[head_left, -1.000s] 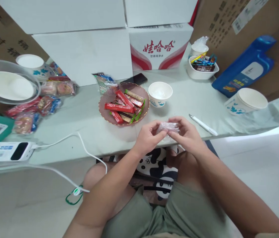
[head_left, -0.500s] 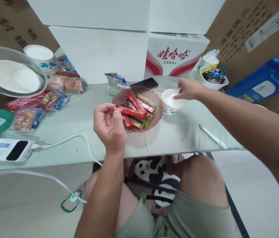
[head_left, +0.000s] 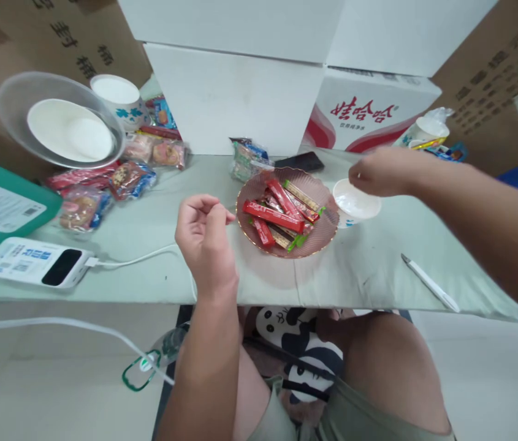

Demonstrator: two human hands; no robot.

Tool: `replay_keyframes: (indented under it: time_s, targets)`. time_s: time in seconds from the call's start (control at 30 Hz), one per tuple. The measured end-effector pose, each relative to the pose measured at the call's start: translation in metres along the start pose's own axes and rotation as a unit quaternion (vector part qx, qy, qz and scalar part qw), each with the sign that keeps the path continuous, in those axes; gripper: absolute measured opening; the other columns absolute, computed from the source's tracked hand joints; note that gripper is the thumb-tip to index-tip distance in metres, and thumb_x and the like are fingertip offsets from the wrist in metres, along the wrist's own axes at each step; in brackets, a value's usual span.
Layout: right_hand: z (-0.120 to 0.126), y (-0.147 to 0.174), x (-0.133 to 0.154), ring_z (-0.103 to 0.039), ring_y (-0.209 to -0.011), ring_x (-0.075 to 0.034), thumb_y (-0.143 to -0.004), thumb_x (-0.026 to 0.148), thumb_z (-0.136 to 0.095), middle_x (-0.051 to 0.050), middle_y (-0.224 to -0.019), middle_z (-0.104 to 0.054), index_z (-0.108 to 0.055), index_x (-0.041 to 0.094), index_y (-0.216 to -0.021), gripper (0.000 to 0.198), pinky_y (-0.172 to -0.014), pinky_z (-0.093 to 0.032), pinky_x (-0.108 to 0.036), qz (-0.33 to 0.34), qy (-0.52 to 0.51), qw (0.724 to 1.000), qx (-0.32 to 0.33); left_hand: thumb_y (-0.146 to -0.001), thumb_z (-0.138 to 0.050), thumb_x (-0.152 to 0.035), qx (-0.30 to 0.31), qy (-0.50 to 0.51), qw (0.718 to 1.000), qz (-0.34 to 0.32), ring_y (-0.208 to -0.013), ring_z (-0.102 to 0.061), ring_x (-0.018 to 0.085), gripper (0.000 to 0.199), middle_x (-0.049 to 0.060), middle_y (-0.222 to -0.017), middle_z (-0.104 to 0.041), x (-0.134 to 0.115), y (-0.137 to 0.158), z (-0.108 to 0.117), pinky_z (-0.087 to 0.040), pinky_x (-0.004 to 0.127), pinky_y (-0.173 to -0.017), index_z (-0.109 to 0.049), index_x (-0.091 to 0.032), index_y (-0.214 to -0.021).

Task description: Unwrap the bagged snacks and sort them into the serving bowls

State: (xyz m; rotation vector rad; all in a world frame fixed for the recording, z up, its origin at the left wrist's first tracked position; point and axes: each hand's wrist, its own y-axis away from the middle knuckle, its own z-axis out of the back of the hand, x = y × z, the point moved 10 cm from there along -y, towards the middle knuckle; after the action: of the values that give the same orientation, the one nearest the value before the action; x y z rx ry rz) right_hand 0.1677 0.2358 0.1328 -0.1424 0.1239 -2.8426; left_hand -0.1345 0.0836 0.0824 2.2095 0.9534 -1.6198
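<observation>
My left hand (head_left: 206, 239) hovers over the near table, left of the pink ribbed bowl (head_left: 249, 236). Its fingers are loosely curled with nothing between them. Lying on the pile of wrapped snack sticks in the bowl is a red-wrapped stick (head_left: 273, 215). My right hand (head_left: 380, 173), slightly blurred, is at the far right rim of a white paper cup (head_left: 355, 214). Its fingers are closed; anything in them is hidden. Shiny, clear-looking material shows inside the cup.
Behind the bowl lie a phone (head_left: 300, 162) and a bagged snack (head_left: 249, 160). A white pen-like tool (head_left: 431, 283) lies right. At left are a power bank (head_left: 33, 262) with cable, wrapped cakes (head_left: 79, 208), a clear basin (head_left: 5, 116) and a green container (head_left: 5, 205). White boxes (head_left: 235, 98) stand behind.
My left hand, earlier at the red stick's end, is now apart from it, left of the bowl. My right hand has lifted from inside the cup to its rim. The view has shifted left.
</observation>
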Motion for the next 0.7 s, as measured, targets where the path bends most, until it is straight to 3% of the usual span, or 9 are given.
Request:
replay_keyframes:
  time_s: [0.07, 0.13, 0.2, 0.3, 0.37, 0.43, 0.5, 0.57, 0.7]
  targets:
    - [0.009, -0.015, 0.035, -0.065, -0.078, -0.021, -0.083, 0.022, -0.067, -0.002, -0.065, -0.063, -0.072, 0.019, -0.077, 0.009, -0.086, -0.047, -0.042, 0.039, 0.025, 0.998, 0.033, -0.084, -0.065, -0.028, 0.017, -0.007, 0.999, 0.035, -0.059, -0.055, 0.01, 0.015, -0.003, -0.063, -0.055, 0.004, 0.0, -0.002, -0.048, 0.024, -0.064, -0.061, -0.021, -0.072]
    - [0.01, -0.037, 0.074, -0.067, -0.092, -0.025, -0.088, 0.031, -0.066, -0.008, -0.09, -0.072, -0.072, 0.018, -0.108, 0.025, -0.092, -0.049, -0.044, 0.059, -0.039, 0.997, 0.035, -0.091, -0.061, -0.039, 0.041, -0.029, 0.997, 0.053, -0.057, -0.055, 0.01, 0.033, -0.002, -0.058, -0.056, 0.007, 0.0, -0.008, -0.048, 0.024, -0.063, -0.061, -0.02, -0.064]
    - [-0.009, -0.064, 0.109, -0.067, -0.1, -0.028, -0.084, 0.036, -0.072, -0.011, -0.108, -0.072, -0.063, 0.015, -0.126, 0.048, -0.094, -0.052, -0.045, 0.052, -0.104, 0.992, 0.045, -0.095, -0.054, -0.05, 0.062, -0.042, 0.995, 0.065, -0.055, -0.055, 0.011, 0.048, 0.0, -0.056, -0.058, 0.01, 0.001, -0.014, -0.048, 0.025, -0.063, -0.06, -0.02, -0.059]
    - [-0.056, -0.099, 0.138, -0.066, -0.106, -0.031, -0.074, 0.037, -0.082, -0.015, -0.119, -0.069, -0.057, 0.013, -0.133, 0.068, -0.093, -0.053, -0.045, 0.01, -0.109, 0.991, 0.075, -0.097, -0.046, -0.058, 0.085, -0.043, 0.992, 0.087, -0.056, -0.058, 0.012, 0.057, 0.002, -0.057, -0.06, 0.015, 0.002, -0.02, -0.049, 0.026, -0.063, -0.06, -0.02, -0.057]
    - [-0.083, -0.112, 0.146, -0.066, -0.104, -0.029, -0.071, 0.031, -0.082, -0.014, -0.117, -0.069, -0.059, 0.012, -0.128, 0.063, -0.093, -0.053, -0.042, -0.002, -0.091, 0.991, 0.1, -0.097, -0.043, -0.06, 0.093, -0.044, 0.99, 0.097, -0.058, -0.059, 0.013, 0.059, 0.003, -0.058, -0.061, 0.019, 0.002, -0.021, -0.05, 0.027, -0.063, -0.061, -0.02, -0.059]
    - [-0.091, -0.118, 0.147, -0.065, -0.102, -0.025, -0.074, 0.024, -0.077, -0.01, -0.115, -0.07, -0.062, 0.013, -0.121, 0.051, -0.094, -0.052, -0.038, -0.001, -0.082, 0.992, 0.094, -0.097, -0.042, -0.06, 0.097, -0.047, 0.989, 0.1, -0.06, -0.061, 0.013, 0.059, 0.003, -0.059, -0.062, 0.02, 0.002, -0.019, -0.05, 0.027, -0.064, -0.062, -0.02, -0.06]
    - [-0.08, -0.119, 0.144, -0.065, -0.103, -0.024, -0.076, 0.02, -0.072, -0.008, -0.114, -0.071, -0.064, 0.016, -0.117, 0.042, -0.095, -0.051, -0.038, 0.005, -0.087, 0.994, 0.059, -0.098, -0.042, -0.058, 0.1, -0.045, 0.989, 0.096, -0.06, -0.061, 0.014, 0.058, 0.003, -0.059, -0.062, 0.02, 0.002, -0.017, -0.051, 0.027, -0.064, -0.063, -0.02, -0.061]
    - [-0.054, -0.114, 0.138, -0.065, -0.105, -0.025, -0.078, 0.019, -0.069, -0.007, -0.115, -0.072, -0.064, 0.02, -0.116, 0.038, -0.096, -0.051, -0.039, 0.007, -0.112, 0.994, 0.004, -0.098, -0.044, -0.055, 0.104, -0.036, 0.99, 0.087, -0.06, -0.061, 0.014, 0.055, 0.003, -0.059, -0.062, 0.018, 0.002, -0.016, -0.051, 0.027, -0.064, -0.064, -0.02, -0.061]
    - [0.027, -0.066, 0.131, -0.065, -0.106, -0.022, -0.079, 0.014, -0.062, -0.007, -0.117, -0.071, -0.06, 0.019, -0.117, 0.039, -0.098, -0.051, -0.036, 0.063, -0.2, 0.962, -0.174, -0.091, -0.055, -0.058, 0.131, 0.012, 0.984, 0.124, -0.064, -0.064, 0.014, 0.047, 0.002, -0.062, -0.063, 0.016, 0.006, -0.021, -0.054, 0.028, -0.069, -0.064, -0.02, -0.066]
